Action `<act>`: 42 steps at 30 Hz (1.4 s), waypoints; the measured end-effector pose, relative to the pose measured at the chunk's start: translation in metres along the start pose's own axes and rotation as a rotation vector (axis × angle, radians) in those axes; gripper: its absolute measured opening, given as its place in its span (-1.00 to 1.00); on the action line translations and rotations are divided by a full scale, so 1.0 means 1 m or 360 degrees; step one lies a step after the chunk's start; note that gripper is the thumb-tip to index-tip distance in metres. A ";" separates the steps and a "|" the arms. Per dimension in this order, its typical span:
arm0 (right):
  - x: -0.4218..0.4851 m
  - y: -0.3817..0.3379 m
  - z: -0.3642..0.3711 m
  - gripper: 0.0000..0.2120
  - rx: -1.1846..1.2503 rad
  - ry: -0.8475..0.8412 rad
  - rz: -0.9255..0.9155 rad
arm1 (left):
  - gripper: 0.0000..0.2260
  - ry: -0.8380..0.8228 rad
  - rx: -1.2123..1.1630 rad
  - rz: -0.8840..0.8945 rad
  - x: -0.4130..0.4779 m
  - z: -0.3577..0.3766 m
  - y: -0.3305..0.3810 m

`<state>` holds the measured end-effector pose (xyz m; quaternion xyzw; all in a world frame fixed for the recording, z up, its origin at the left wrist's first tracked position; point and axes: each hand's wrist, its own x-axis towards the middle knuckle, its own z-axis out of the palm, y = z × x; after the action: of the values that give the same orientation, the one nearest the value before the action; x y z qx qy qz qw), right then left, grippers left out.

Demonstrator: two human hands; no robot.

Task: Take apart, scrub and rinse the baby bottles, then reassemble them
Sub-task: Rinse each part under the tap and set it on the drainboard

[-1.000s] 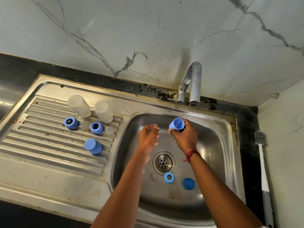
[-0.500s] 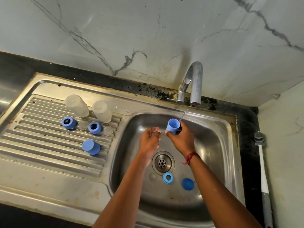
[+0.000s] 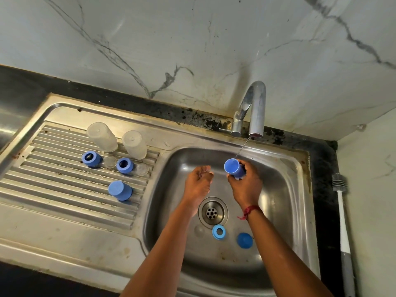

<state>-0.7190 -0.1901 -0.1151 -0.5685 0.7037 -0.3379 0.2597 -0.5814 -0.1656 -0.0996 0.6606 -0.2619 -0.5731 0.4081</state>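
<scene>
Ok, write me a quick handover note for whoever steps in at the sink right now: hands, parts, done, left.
Right hand: fingers grip a blue cap, open end up under the tap's thin stream.
Left hand: fingers curled above the basin; I cannot tell whether it holds anything.
Drainboard: clear bottles upside down, blue rings, clear teats, second blue cap.
Basin floor: third ring, blue dome.
Done: bottles apart.
Left: probably finish rinsing, clean the basin parts, reassemble.
</scene>
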 end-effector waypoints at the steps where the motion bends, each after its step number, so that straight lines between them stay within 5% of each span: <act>1: 0.000 0.001 -0.002 -0.55 0.0004 0.0040 0.0020 | -0.72 -0.0019 0.0001 0.0004 0.000 0.001 0.001; 16: 0.008 0.010 -0.016 -0.31 -0.0054 -0.0177 0.0077 | -0.73 -0.0092 0.0016 0.0049 0.000 0.009 0.006; 26: 0.015 -0.012 -0.013 -0.55 0.0318 -0.0302 0.0020 | -0.84 -0.0005 -0.0076 -0.0021 -0.004 0.001 0.001; 36: 0.023 -0.035 -0.019 -0.71 0.0918 -0.0416 0.0407 | -0.75 0.0060 -0.0133 -0.0047 0.003 -0.013 0.005; 42: 0.021 -0.033 -0.030 -0.61 0.1092 -0.0584 0.0693 | -0.74 0.0008 -0.0139 -0.0043 0.001 -0.008 0.007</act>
<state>-0.7251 -0.2090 -0.0704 -0.3386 0.5964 -0.3827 0.6190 -0.5727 -0.1678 -0.0939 0.6471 -0.2266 -0.5878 0.4295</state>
